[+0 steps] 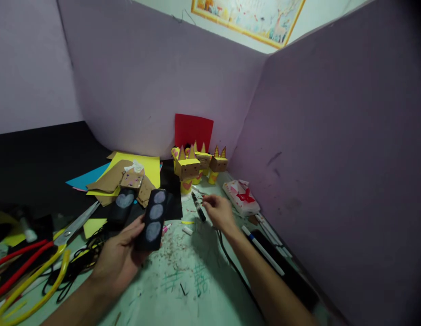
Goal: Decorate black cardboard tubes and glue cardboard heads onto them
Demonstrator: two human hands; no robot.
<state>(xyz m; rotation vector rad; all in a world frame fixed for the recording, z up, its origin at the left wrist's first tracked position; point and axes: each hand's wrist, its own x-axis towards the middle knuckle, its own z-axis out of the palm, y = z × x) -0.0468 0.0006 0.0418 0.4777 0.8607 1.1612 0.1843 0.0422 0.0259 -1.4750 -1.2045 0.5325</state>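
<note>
Gripping a black box (155, 222) are the left fingers (131, 232).

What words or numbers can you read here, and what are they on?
None can be read for sure.
Table: green scribbles, crossed lines, no clear letters.
Marker: any print too small.
Packet: any print too blurred.
Framed picture: any writing too blurred.
Black piece in the left hand: three pale circles, no letters.

The black piece (153, 220) just left of centre carries three pale greyish circles in a row; the black piece with a pale heart (123, 202) sits further left. Pale green worktop (156, 294), darker green scribbles. Red sheet (193, 129), centre; lilac partition (145, 77) behind.
</note>
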